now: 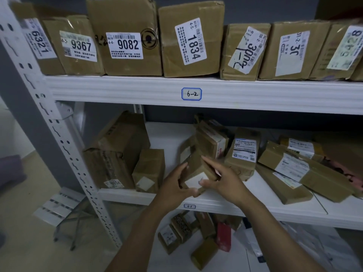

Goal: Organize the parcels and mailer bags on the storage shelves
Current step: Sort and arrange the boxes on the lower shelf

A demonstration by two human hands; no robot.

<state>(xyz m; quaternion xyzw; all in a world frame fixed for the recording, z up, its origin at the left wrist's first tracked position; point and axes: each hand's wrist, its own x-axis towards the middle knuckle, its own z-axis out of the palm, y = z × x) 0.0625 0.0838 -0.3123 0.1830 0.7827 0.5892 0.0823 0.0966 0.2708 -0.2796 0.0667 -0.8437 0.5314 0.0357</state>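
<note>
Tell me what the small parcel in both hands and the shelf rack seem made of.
The small brown parcel held by the left hand and right hand looks like matte cardboard, brown and creased. The white shelf rack looks like painted metal: perforated upright, ribbed beam.

I am watching a small brown parcel (196, 179) with a white label, tilted, which the left hand (174, 185) and right hand (224, 179) are gripping over the near edge of the shelf marked 6-1 (294, 211). Behind it, taped parcels (212, 142) are leaning together, a big box (115, 152) is standing at the left, and flat parcels (290, 163) are lying askew at the right. On the shelf marked 6-2 (117, 89) above, brown boxes (125, 36) are standing side by side, showing labels 9367, 9082 and 1834.
</note>
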